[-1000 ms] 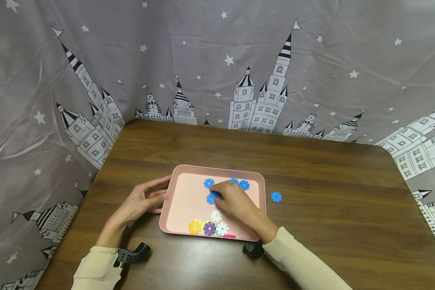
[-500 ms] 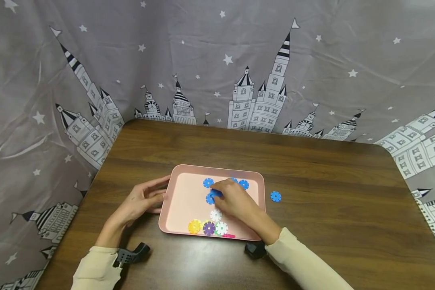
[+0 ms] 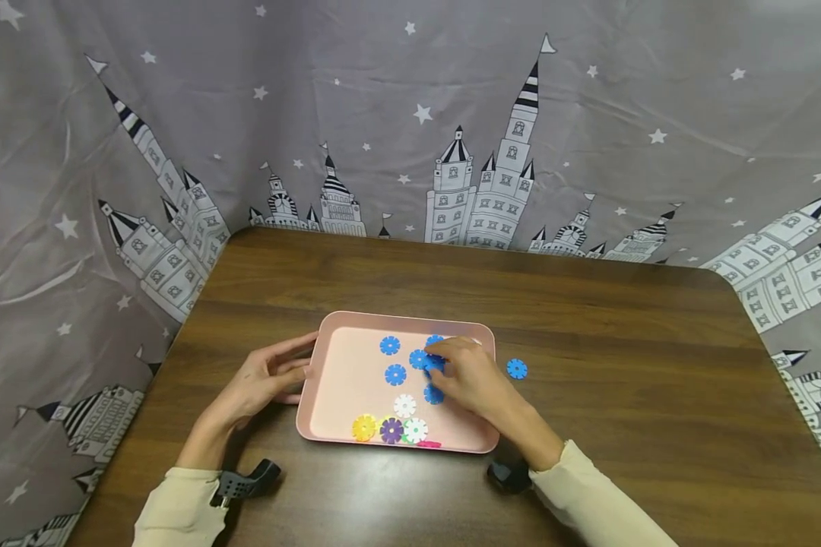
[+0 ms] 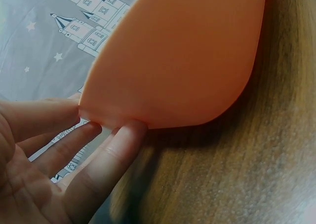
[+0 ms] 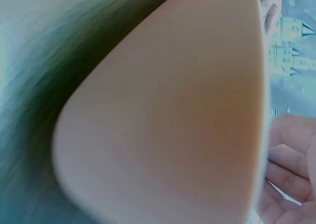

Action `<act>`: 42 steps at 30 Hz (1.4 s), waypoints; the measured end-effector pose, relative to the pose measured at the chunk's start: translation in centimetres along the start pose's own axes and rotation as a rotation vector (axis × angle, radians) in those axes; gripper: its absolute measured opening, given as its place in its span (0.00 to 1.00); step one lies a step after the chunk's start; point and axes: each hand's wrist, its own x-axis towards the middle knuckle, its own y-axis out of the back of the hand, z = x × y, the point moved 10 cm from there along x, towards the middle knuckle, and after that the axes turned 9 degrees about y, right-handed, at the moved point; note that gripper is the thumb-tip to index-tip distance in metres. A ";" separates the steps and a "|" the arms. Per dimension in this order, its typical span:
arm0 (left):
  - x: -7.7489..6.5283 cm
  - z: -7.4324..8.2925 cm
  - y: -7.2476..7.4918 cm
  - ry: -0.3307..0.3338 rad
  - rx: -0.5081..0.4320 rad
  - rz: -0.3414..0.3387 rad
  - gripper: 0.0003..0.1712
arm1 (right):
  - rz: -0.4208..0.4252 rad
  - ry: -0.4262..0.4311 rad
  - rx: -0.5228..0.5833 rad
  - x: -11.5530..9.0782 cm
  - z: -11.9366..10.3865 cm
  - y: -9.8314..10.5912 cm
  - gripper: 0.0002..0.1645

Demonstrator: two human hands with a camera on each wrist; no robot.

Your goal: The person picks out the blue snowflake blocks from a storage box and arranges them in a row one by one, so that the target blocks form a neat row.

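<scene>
A pink tray (image 3: pixel 342 380) lies on the table with several plastic snowflake discs in it. My left hand (image 3: pixel 260 380) touches its left wall with thumb and fairly straight fingertips, seen too in the left wrist view. Inside the tray, my right hand (image 3: pixel 475 380) has its thumb and fingers about a blue snowflake disc (image 3: pixel 433 365). Around it lie more blue discs, one just left (image 3: pixel 418 359) and one farther left (image 3: pixel 395 374). In the right wrist view the tray wall (image 5: pixel 173 110) hides the fingertips.
Along the tray's near wall sit a yellow disc (image 3: pixel 365 427), a purple disc (image 3: pixel 392 431), white discs (image 3: pixel 415 431) and a pink one on edge. One blue disc (image 3: pixel 517 369) lies on the wooden table (image 3: pixel 622 395) right of the tray. A castle-print curtain (image 3: pixel 383 114) hangs behind.
My right hand has moved to the right inside the tray, with a blue disc between its fingers. More blue discs have come into sight. The left hand stays at the tray's wall.
</scene>
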 end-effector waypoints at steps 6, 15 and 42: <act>0.0 0.0 -0.2 -0.011 -0.012 -0.012 0.36 | 0.058 -0.036 0.005 -1.6 1.3 1.9 0.19; -0.1 -0.1 -0.2 -0.027 -0.030 -0.025 0.36 | 0.119 -0.099 -0.052 -3.4 3.0 4.5 0.20; 0.0 0.4 -0.6 -0.067 -0.014 -0.023 0.35 | 0.267 -0.334 -0.114 -12.1 10.0 8.7 0.19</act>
